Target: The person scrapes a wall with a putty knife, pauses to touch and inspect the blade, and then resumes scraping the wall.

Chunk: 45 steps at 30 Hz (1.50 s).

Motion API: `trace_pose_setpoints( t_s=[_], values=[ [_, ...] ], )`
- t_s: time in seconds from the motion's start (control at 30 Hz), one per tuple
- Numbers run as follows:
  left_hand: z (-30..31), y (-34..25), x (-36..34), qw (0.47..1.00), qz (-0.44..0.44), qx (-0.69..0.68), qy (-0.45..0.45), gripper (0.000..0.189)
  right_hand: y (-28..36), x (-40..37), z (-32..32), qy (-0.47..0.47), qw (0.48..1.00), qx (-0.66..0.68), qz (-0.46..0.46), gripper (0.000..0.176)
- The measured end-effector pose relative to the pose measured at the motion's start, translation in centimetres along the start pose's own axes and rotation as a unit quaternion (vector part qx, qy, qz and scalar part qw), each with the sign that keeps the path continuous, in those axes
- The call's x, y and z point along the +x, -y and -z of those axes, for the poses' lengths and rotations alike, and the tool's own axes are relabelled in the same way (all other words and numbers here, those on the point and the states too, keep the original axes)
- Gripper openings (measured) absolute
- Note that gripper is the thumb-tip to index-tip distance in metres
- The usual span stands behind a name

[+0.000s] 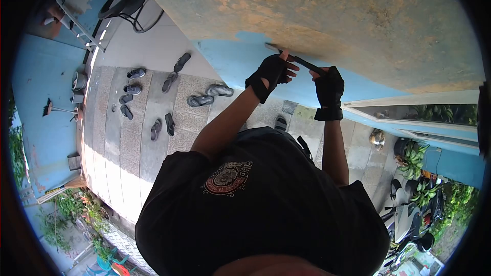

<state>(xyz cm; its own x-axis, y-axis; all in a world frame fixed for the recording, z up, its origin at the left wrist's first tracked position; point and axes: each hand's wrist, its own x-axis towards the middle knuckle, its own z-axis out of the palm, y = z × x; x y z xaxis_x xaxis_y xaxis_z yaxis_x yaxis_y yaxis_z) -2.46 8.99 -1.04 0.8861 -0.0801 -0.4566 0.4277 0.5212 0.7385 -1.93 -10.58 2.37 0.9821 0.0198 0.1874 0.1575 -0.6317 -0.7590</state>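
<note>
Both my hands wear black fingerless gloves and are raised to a wall (332,15) whose blue paint is worn to tan and orange patches. A thin dark scraper (302,63) lies slanted against the wall, its tip at the edge of the remaining blue paint (240,59). My left hand (272,73) presses its fingers on the blade near the tip. My right hand (329,87) grips the handle end. My black T-shirt (255,204) fills the lower view.
Several sandals and shoes (169,84) lie scattered on the tiled floor (123,143). A black chair (128,5) and a broom (53,108) stand at far left. A window frame (409,115), potted plants (411,156) and a parked scooter (409,220) are on the right.
</note>
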Motion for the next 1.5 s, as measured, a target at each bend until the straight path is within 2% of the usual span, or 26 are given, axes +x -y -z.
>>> trace_pose_setpoints(
  t_s=[0.1, 0.17, 0.3, 0.37, 0.4, 0.43, 0.5, 0.6, 0.67, 0.7, 0.73, 0.77, 0.83, 0.87, 0.9, 0.97, 1.03, 1.1, 1.13, 1.2, 1.23, 1.3, 1.37, 1.43, 1.47, 1.5],
  values=[
    [0.6, 1.0, -1.2, 0.997, -0.015, -0.039, 0.065, 0.049, -0.1, -2.2, 0.0, -0.026, 0.999, -0.02, 0.042, 0.028],
    [1.0, 1.4, -1.9, 0.994, -0.033, -0.053, 0.089, 0.044, -0.2, -3.8, -0.4, -0.08, 0.986, -0.031, 0.142, 0.03],
    [1.6, 1.5, -3.4, 0.987, -0.042, -0.064, 0.138, 0.04, 2.9, -6.3, 0.6, -0.044, 0.994, -0.043, 0.091, 0.038],
    [1.6, 0.9, -4.5, 0.987, -0.055, -0.013, 0.153, 0.038, 4.0, -7.2, 0.9, 0.07, 0.992, -0.027, 0.1, 0.048],
    [1.9, 1.0, -4.7, 0.986, -0.05, -0.01, 0.157, 0.038, 4.0, -7.4, 0.3, 0.112, 0.992, 0.039, 0.039, 0.045],
    [2.1, 1.1, -4.9, 0.984, -0.066, 0.022, 0.161, 0.036, 4.1, -7.7, 0.2, 0.108, 0.993, 0.037, 0.034, 0.045],
    [2.4, 1.2, -5.1, 0.981, -0.081, 0.055, 0.169, 0.034, 4.9, -8.1, -0.3, 0.154, 0.967, 0.181, -0.089, 0.038],
    [2.6, 0.8, -5.4, 0.979, -0.104, 0.075, 0.161, 0.029, 4.8, -8.2, -0.5, 0.168, 0.957, 0.218, -0.087, 0.032],
    [2.8, 0.4, -5.7, 0.967, -0.136, 0.143, 0.161, 0.026, 4.6, -8.4, -1.0, 0.186, 0.946, 0.248, -0.097, 0.032],
    [2.8, 0.2, -5.8, 0.967, -0.137, 0.143, 0.163, 0.026, 4.7, -8.7, -1.4, 0.198, 0.914, 0.327, -0.134, 0.037],
    [2.8, -0.1, -6.0, 0.946, -0.182, 0.222, 0.152, 0.025, 4.8, -9.0, -1.6, 0.209, 0.875, 0.403, -0.17, 0.041],
    [2.8, -0.3, -6.1, 0.917, -0.225, 0.299, 0.139, 0.024, 4.9, -9.2, -1.4, 0.208, 0.875, 0.403, -0.168, 0.041],
    [3.1, 0.4, -5.7, 0.913, -0.248, 0.295, 0.134, 0.023, 5.0, -9.4, -0.7, 0.313, 0.7, 0.597, -0.235, 0.057],
    [3.2, 0.4, -5.2, 0.908, -0.271, 0.292, 0.129, 0.022, 4.3, -9.2, -0.8, 0.329, 0.658, 0.637, -0.23, 0.052],
    [3.1, 0.2, -5.3, 0.906, -0.277, 0.292, 0.127, 0.022, 4.7, -9.0, -0.8, 0.333, 0.659, 0.636, -0.225, 0.052],
    [2.7, 0.2, -5.6, 0.965, -0.152, 0.165, 0.132, 0.022, 5.5, -8.5, -0.4, 0.326, 0.682, 0.619, -0.212, 0.036],
    [2.4, 0.7, -5.3, 0.968, -0.148, 0.149, 0.137, 0.023, 4.9, -8.0, -0.2, 0.318, 0.663, 0.638, -0.229, 0.039],
    [2.3, 1.7, -4.2, 0.981, -0.083, -0.02, 0.173, 0.033, 3.6, -7.0, -0.1, 0.375, 0.502, 0.729, -0.274, 0.055],
    [1.7, 2.0, -4.0, 0.981, -0.085, -0.025, 0.173, 0.033, 3.2, -6.6, -0.1, 0.377, 0.505, 0.726, -0.276, 0.055],
    [0.5, 2.3, -3.7, 0.976, -0.092, -0.154, 0.126, 0.046, 2.9, -5.9, -0.2, 0.359, 0.558, 0.69, -0.288, 0.059],
    [0.3, 2.3, -3.5, 0.975, -0.096, -0.159, 0.122, 0.046, 3.0, -5.5, -0.1, 0.365, 0.559, 0.686, -0.289, 0.059],
    [0.2, 2.3, -2.8, 0.958, -0.088, -0.192, 0.195, 0.055, 3.6, -4.9, 0.1, 0.362, 0.672, 0.579, -0.285, 0.056],
    [0.4, 2.2, -2.0, 0.951, -0.089, -0.2, 0.22, 0.054, 4.8, -4.0, 0.5, 0.359, 0.673, 0.58, -0.286, 0.053],
    [-0.1, 2.6, -1.3, 0.943, -0.09, -0.207, 0.245, 0.053, 4.2, -2.9, 0.7, 0.406, 0.603, 0.629, -0.275, 0.054],
    [-0.8, 2.8, -0.8, 0.942, -0.106, -0.242, 0.209, 0.051, 4.2, -2.5, 0.7, 0.415, 0.601, 0.625, -0.277, 0.054],
    [-1.3, 3.1, -0.4, 0.938, -0.12, -0.276, 0.173, 0.05, 4.2, -2.4, 0.7, 0.412, 0.654, 0.572, -0.275, 0.05]
  ],
)
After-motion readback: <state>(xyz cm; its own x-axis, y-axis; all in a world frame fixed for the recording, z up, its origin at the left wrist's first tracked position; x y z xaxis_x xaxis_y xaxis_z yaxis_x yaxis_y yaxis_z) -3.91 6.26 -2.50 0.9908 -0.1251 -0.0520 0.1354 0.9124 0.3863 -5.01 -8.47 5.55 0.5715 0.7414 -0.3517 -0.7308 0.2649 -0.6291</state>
